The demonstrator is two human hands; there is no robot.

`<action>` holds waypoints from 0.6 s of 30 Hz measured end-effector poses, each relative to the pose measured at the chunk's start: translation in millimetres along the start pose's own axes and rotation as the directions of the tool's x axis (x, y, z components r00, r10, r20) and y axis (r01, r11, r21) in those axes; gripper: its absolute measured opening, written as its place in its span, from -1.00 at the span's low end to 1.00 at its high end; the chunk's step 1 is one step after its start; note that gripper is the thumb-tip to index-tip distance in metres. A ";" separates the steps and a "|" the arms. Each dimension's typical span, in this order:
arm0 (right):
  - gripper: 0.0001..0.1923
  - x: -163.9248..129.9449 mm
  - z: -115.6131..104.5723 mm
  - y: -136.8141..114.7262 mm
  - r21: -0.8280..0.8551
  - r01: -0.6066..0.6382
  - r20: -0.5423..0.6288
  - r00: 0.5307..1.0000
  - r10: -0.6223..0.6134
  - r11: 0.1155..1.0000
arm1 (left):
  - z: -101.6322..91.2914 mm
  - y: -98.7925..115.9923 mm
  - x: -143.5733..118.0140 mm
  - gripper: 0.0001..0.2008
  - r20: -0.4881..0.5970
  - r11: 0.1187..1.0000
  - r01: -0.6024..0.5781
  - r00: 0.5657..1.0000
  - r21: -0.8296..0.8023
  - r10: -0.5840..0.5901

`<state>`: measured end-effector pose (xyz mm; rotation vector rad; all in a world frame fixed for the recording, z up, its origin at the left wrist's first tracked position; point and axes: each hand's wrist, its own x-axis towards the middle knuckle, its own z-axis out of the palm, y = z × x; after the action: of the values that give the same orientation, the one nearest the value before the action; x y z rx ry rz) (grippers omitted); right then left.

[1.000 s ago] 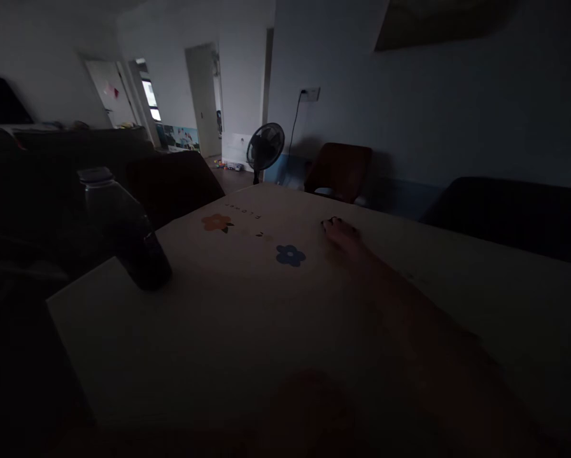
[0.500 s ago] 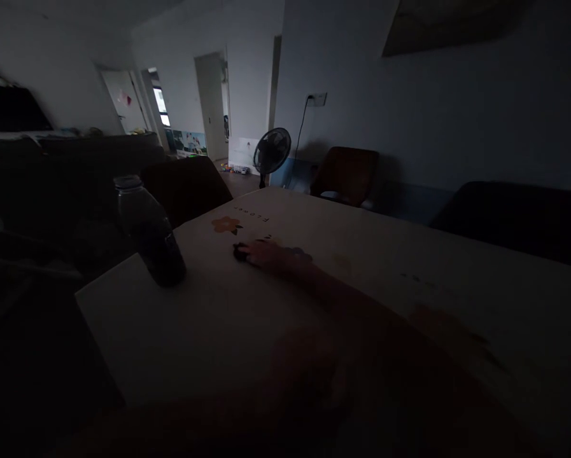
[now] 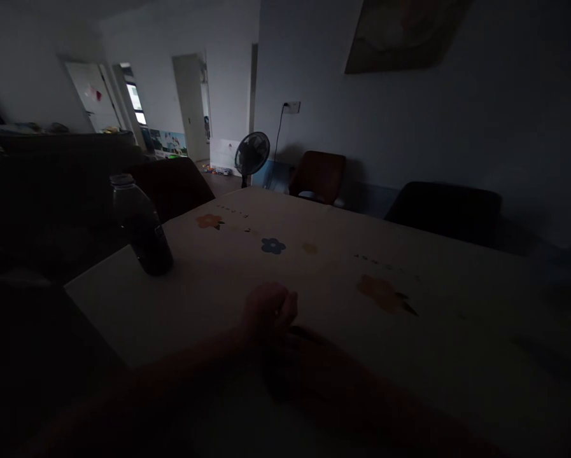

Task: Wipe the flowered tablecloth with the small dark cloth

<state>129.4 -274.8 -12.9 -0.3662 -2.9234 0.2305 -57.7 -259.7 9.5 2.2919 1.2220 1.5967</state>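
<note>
A loosely curled left hand [image 3: 269, 310] is rested on the table [image 3: 457, 331] at lower centre; the bottle [image 3: 140, 224] is seen at left.

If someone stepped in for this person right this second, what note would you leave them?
Left hand: resting on the table, fingers curled; too dark to tell if it holds anything.
Right forearm: lying across the table toward the left hand; the right hand itself is lost in the dark.
Things: a dark bottle stands upright near the table's left corner, apart from both hands. Flower prints lie on the cloth beyond the left hand.
Done: nothing visibly picked up.
Left: bottle untouched.
</note>
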 end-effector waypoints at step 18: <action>-0.47 105.5 -23.7 215.4 -0.147 -0.645 -0.025 0.760 0.649 0.750 | 2.3 21.6 -6.3 -0.61 0.084 0.968 -0.252 0.964 0.000 0.251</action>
<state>83.0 -38.3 -10.4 -1.4177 -2.7167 0.1050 -44.7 -277.6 14.3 2.5794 0.9554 1.5501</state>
